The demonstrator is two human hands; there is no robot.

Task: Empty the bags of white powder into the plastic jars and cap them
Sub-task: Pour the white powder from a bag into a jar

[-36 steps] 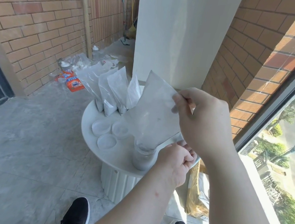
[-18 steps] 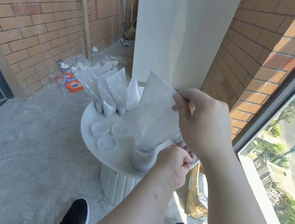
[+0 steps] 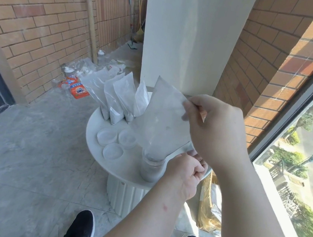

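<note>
Setting: brick-walled balcony with a grey tiled floor; a round white table point(image 3: 100, 123) stands under both hands.
Right hand point(image 3: 215, 129): raised above the left, thumb and fingertips pinching the top corner of the upended bag point(image 3: 163, 123).
Left hand point(image 3: 183, 173): lower and nearer the body, fingers curled at the bag's bottom edge. It appears to pinch that edge, though the knuckles hide the contact.
Upended bag: clear plastic, dusted white inside, hanging tilted between the two hands with its narrowed mouth set into the jar.
Jar point(image 3: 150, 168): clear plastic, upright on the table just left of the left hand, uncapped, with powder in its lower part.
Lids point(image 3: 113, 151): three white ones lying flat on the table, further left of the left hand.
Full bags point(image 3: 117, 95): a row standing at the table's far side, beyond and left of the right hand.
Floor beyond: an orange packet point(image 3: 78, 91) lies among clear plastic litter, well left of both hands.
</note>
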